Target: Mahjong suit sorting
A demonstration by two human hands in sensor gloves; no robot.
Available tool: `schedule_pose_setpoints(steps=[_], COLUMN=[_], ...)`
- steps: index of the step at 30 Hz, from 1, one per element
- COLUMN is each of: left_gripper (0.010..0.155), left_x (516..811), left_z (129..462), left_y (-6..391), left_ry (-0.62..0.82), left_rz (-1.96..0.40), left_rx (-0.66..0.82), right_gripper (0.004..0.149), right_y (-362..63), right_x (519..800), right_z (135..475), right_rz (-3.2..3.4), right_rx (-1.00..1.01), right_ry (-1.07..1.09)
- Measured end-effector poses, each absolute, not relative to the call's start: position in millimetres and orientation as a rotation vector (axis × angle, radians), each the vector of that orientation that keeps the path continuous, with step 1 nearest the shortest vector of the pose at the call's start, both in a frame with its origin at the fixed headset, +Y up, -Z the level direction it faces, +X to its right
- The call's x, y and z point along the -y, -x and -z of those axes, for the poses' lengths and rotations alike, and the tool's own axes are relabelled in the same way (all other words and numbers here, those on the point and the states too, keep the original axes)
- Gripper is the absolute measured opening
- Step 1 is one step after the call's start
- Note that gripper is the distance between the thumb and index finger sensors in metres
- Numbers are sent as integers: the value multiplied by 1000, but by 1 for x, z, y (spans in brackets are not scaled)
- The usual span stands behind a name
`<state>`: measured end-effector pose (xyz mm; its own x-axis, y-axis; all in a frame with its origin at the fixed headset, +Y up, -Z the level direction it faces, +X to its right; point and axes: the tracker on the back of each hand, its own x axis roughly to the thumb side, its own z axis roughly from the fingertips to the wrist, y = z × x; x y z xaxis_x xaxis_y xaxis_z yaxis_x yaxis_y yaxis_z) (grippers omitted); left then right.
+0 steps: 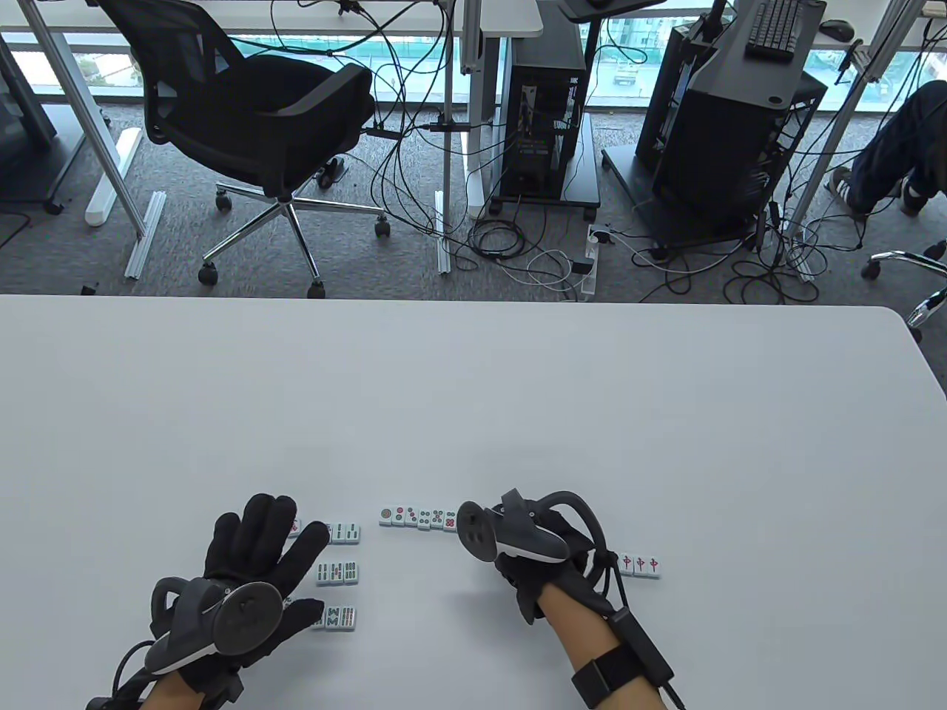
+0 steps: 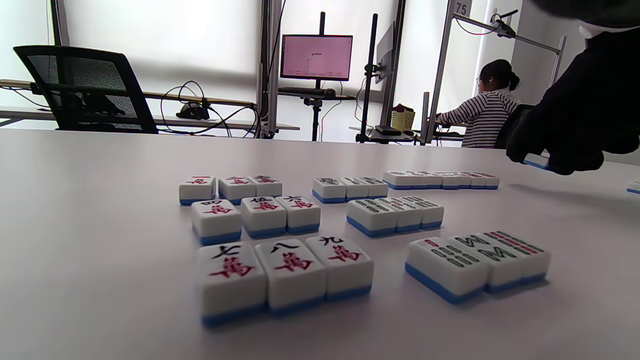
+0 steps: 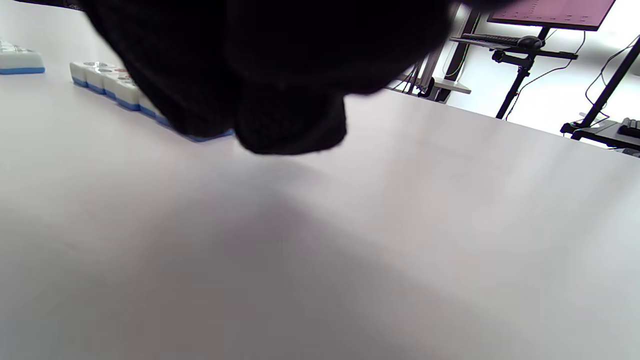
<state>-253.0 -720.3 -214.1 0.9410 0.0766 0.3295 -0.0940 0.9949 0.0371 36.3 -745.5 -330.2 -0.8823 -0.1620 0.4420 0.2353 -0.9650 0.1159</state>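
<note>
Mahjong tiles near the surface's front edge: character tiles [image 2: 280, 250] in three rows of three, bamboo tiles [image 2: 395, 212] in three rows beside them, a dot-tile row [image 1: 418, 517] mid-front, three red-marked tiles [image 1: 641, 565] further right. Left hand [image 1: 244, 584] grip apart, fingers spread flat above the character tiles. Right hand [image 1: 540, 562] grip clamped on a blue-backed tile [image 2: 536, 161] at the dot row's right end. White surface [image 1: 473, 399].

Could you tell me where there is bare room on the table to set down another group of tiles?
The table is bare beyond the dot-tile row, out to the far edge, and at far right past the three red-marked tiles. A narrower gap lies between the bamboo tiles and the right hand. It is crowded around the left hand, over the character tiles.
</note>
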Motion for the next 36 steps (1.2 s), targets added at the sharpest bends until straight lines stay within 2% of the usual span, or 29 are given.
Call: schedule_pose_setpoints(steps=[9, 15, 18, 23, 28, 33, 36], left_gripper=[84, 84, 84, 84, 84, 85, 85], left_x=[718, 719, 720, 720, 721, 723, 724], left_z=[214, 214, 214, 214, 214, 215, 215], left_y=[255, 255, 255, 255, 255, 255, 254], left_ry=[-71, -66, -58, -54, -47, -35, -28], left_rz=[-110, -110, -100, -101, -97, -81, -77], left_rx=[338, 340, 339, 338, 337, 323, 318], right_gripper=[57, 56, 62, 64, 64, 64, 65], right_y=[-19, -16, -21, -52, -103, -150, -165], right_x=[757, 764, 759, 738, 729, 734, 743], right_z=[353, 351, 345, 326, 302, 286, 280], right_rz=[2896, 2850, 2851, 2867, 2834, 2842, 2840], right_rx=[304, 298, 308, 230, 321, 487, 511], right_ry=[650, 660, 669, 681, 596, 513, 514])
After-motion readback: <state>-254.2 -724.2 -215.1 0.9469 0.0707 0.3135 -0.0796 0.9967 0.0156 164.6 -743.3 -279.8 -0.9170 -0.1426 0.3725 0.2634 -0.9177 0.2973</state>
